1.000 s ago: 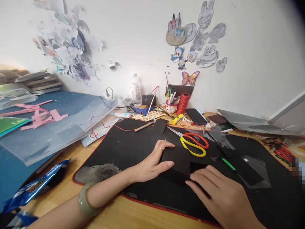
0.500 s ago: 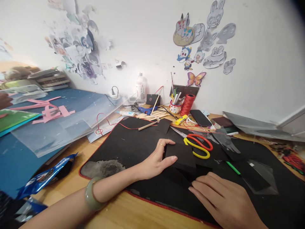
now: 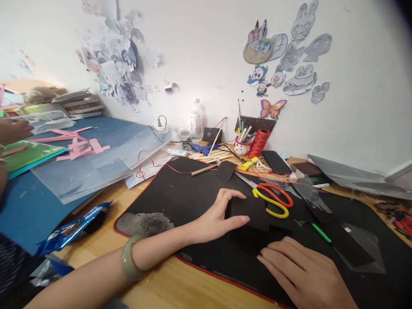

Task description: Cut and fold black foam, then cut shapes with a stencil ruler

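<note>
Pretty crowded worktop (image 3: 167, 287), ngl. Scissors (image 3: 275, 199) lie just past the black card (image 3: 247, 212), yellow handle right by its far side, so that's the main clutter close in. A green-handled tool (image 3: 321, 232) and a clear plastic sleeve (image 3: 375, 253) are off to the right on the black mat (image 3: 189, 193). Further back there's a blue glue gun (image 3: 204, 149) by some wooden sticks (image 3: 222, 154), a yellow glue stick (image 3: 249, 163), a red thread spool (image 3: 259, 143) and a phone (image 3: 276, 162). Blue snack packet (image 3: 75, 227) on the left, plus another person's hand (image 3: 14, 131) over at the edge.

Containers: the dotted cup (image 3: 242, 147) is stuffed with pens and a brush. There's a labelled bottle (image 3: 196, 120) too, can't tell how full.

The card's between the two hands. Left hand (image 3: 210, 221) is on its left side, thumb and index finger spread wide, grip open. Right hand (image 3: 299, 268) has its fingertips pinched on the near right corner, though black on black makes the exact edges hard to see.
</note>
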`<state>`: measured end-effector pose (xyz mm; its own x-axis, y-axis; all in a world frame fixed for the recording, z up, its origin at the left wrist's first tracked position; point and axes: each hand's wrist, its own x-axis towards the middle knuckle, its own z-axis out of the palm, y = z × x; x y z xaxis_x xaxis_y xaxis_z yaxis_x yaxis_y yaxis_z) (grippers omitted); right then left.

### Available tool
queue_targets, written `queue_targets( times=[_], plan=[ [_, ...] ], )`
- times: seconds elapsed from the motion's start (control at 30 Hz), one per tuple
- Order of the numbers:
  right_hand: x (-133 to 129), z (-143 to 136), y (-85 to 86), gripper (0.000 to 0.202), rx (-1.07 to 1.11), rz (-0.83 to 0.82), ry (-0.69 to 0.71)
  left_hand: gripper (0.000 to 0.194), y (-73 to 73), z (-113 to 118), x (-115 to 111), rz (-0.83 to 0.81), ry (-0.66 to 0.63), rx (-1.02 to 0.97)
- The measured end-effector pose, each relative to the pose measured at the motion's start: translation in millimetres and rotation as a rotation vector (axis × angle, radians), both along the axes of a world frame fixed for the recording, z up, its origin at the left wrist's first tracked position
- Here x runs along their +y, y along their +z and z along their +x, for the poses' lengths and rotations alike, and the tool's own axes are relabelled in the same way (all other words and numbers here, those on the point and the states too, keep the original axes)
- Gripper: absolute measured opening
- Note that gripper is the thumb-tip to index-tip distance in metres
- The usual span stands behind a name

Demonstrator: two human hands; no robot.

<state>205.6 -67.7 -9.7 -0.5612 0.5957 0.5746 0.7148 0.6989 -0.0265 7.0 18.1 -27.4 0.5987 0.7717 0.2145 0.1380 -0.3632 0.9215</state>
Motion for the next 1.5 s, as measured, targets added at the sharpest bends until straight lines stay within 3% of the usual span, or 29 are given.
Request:
queue_targets(
  times=[0.2,0.33,0.5,0.7,0.83,0.93,1.0,1.17,1.37,1.5],
  plan=[
    [0.3,-1.0,-6.1,0.018,0.100,-0.150,-0.095,0.035,3.4,-3.2,0.0,-0.025,-0.075,0.011],
    [0.3,-2.6,-7.3,0.015,0.132,-0.161,-0.135,0.045,2.7,-6.0,0.8,-0.034,-0.087,0.002],
    [1.8,-5.6,-4.2,0.019,0.130,-0.122,-0.132,0.056,-1.0,-6.2,0.7,-0.040,-0.095,0.000],
    [6.1,-10.9,10.4,0.041,0.072,0.000,-0.103,0.058,-0.4,-6.2,1.9,-0.011,-0.112,-0.005],
    [6.3,-4.8,4.8,0.038,0.041,0.016,-0.137,0.062,2.0,-10.4,5.2,0.001,-0.190,0.005],
    [5.8,2.9,-4.9,0.028,0.023,-0.009,-0.165,0.089,1.1,-12.6,6.7,0.017,-0.250,0.057],
    [6.0,5.9,-9.5,0.024,0.029,-0.026,-0.198,0.104,-0.6,-12.0,6.5,0.046,-0.240,0.094],
    [8.1,3.7,-12.4,0.016,0.063,-0.028,-0.300,0.091,-4.0,-7.8,4.8,0.085,-0.132,0.077],
    [9.8,-3.9,-8.2,0.020,0.035,0.175,-0.271,0.095,-6.8,-6.3,7.6,0.057,-0.067,0.020],
    [12.5,-16.3,0.0,0.023,0.010,0.195,-0.275,0.096,-6.8,-4.8,10.6,0.055,-0.037,0.014]
  ],
)
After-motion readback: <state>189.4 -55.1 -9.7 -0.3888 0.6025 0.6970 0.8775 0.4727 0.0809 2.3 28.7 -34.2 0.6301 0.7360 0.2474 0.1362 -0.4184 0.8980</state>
